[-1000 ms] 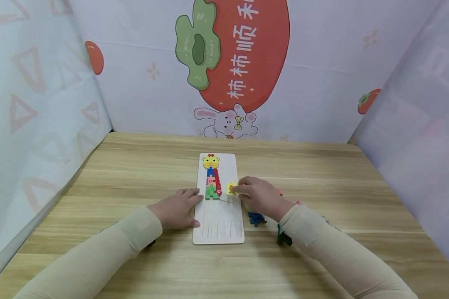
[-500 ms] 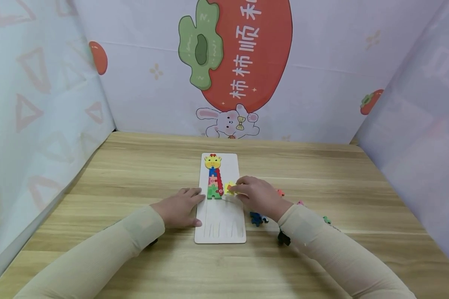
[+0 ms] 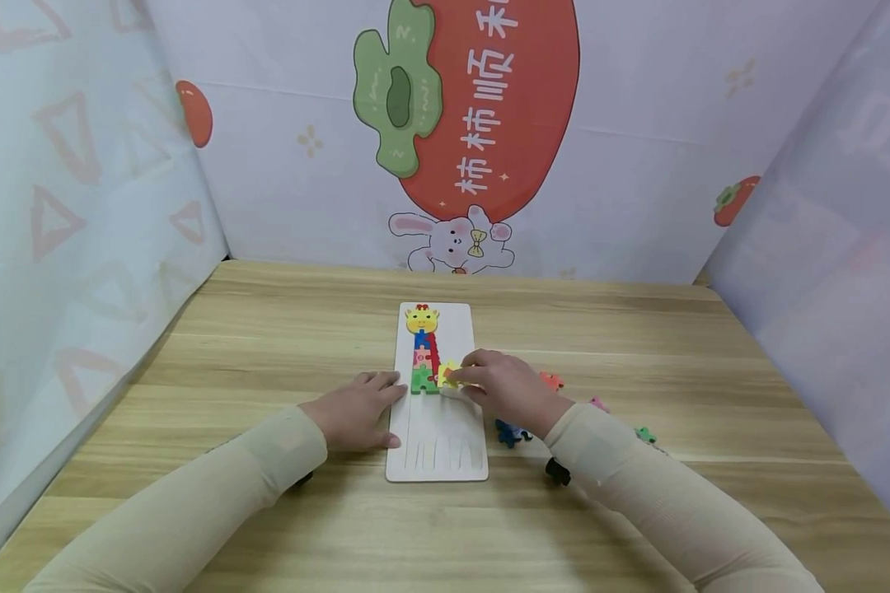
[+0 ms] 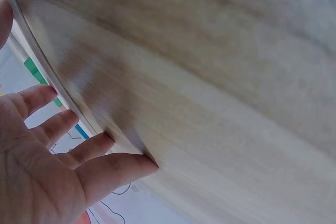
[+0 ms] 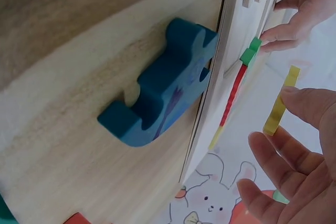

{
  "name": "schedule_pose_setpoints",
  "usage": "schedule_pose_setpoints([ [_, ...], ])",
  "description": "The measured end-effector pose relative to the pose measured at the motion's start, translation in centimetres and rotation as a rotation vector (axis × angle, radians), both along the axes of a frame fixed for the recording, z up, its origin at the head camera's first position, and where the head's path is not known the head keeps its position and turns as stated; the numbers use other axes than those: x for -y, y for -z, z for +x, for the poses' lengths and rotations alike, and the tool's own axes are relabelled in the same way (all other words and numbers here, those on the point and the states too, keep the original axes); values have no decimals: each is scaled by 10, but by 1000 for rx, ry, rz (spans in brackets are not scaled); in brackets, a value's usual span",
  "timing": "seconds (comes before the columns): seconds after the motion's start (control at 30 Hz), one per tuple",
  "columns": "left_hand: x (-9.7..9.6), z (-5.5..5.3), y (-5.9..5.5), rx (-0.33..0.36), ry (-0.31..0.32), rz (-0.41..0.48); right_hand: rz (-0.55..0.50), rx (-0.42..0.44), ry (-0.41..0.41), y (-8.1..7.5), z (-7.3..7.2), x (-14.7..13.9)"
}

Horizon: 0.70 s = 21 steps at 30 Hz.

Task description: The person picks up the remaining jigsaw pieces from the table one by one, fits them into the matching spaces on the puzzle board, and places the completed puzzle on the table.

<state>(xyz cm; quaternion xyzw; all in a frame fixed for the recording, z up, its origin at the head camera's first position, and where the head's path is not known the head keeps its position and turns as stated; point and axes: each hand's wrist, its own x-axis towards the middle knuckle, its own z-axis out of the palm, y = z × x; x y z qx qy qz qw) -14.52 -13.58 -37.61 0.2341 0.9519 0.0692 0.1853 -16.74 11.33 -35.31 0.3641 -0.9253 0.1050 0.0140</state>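
Observation:
In the head view a white puzzle board (image 3: 452, 424) lies upright to the person, with a giraffe head (image 3: 422, 319) at its top. Below the head run blue, pink and green pieces (image 3: 422, 380), and a red strip (image 3: 433, 350) beside them. The left hand (image 3: 354, 412) rests along the board's left edge, fingers spread and fairly straight, fingertips at the rim in the left wrist view. Between thumb and fingers, the right hand (image 3: 513, 387) pinches a yellow puzzle piece (image 3: 445, 375) close beside the green one. The right wrist view shows this yellow piece (image 5: 282, 100) edge-on, above the board.
Right of the board lie loose puzzle pieces: a dark blue one (image 3: 509, 433), an orange one (image 3: 552, 380), a pink one (image 3: 599, 403) and a green one (image 3: 646, 434). A black item (image 3: 558, 471) sits by the right sleeve. Printed cloth walls surround the wooden table (image 3: 304, 329).
The right hand has brought the yellow piece leftward, up against the red and green pieces. The left hand stays at the board's edge. The view has shifted slightly.

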Motion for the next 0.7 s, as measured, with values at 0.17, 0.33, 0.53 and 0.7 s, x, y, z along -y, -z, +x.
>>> schedule_pose_setpoints([
  [0.17,0,0,-1,-2,5,1,4,21,-7,0,0,3],
  [0.33,0,-1,-1,-9,11,-4,4,23,-16,1,0,5],
  [0.53,0,-1,0,-12,17,-3,10,12,-18,2,1,7],
  [0.7,0,-2,0,-6,5,-12,22,13,-16,2,2,9],
])
